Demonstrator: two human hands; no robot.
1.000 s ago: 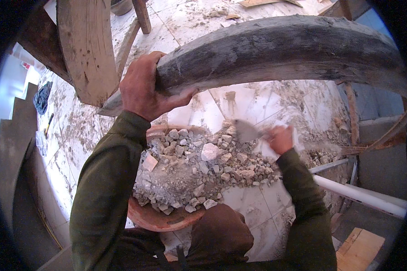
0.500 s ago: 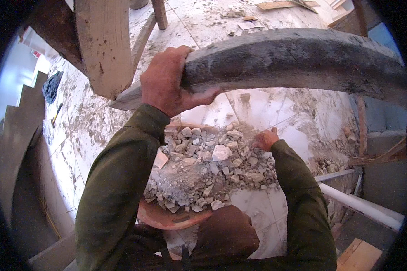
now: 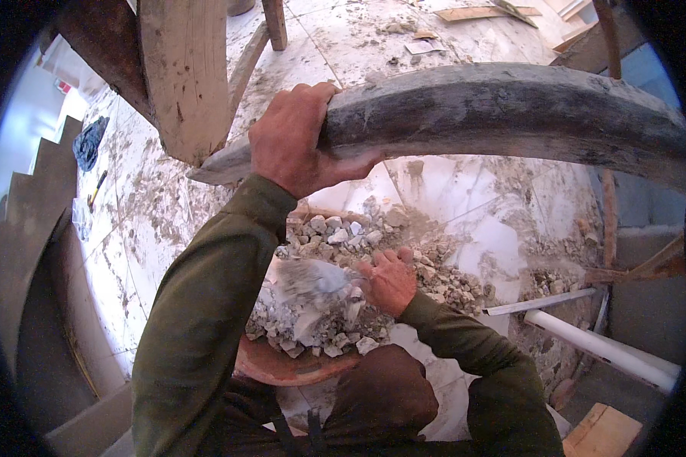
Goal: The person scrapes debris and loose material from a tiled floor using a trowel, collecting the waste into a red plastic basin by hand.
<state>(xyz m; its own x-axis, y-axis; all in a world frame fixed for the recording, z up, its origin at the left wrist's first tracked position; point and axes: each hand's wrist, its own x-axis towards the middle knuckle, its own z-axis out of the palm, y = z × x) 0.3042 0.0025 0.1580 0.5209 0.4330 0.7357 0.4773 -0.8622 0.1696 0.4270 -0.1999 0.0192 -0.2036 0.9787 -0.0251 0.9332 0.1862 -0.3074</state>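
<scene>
My left hand [image 3: 296,141] is closed over a long grey, dust-covered beam [image 3: 503,110] that crosses the view; the fisheye bends it. Beneath it, a heap of broken rubble [image 3: 335,236] lies on the floor and over a reddish round pan [image 3: 297,369], whose near rim shows. My right hand [image 3: 392,283] is low over the heap, back upward, its fingers partly curled and partly hidden. Just left of it, loose stones and dust [image 3: 312,282] are smeared by motion. Whether any stones are inside the right hand is hidden.
A rough wooden post [image 3: 184,84] stands at upper left, near the beam's end. White pipes [image 3: 602,350] and a board [image 3: 602,433] lie at the right. Steps [image 3: 34,198] rise at far left. Dusty tiles [image 3: 145,251] and scattered debris cover the floor.
My right hand has swept left from the right side of the heap, and stones and dust now fly to its left. My left hand keeps its grip on the beam.
</scene>
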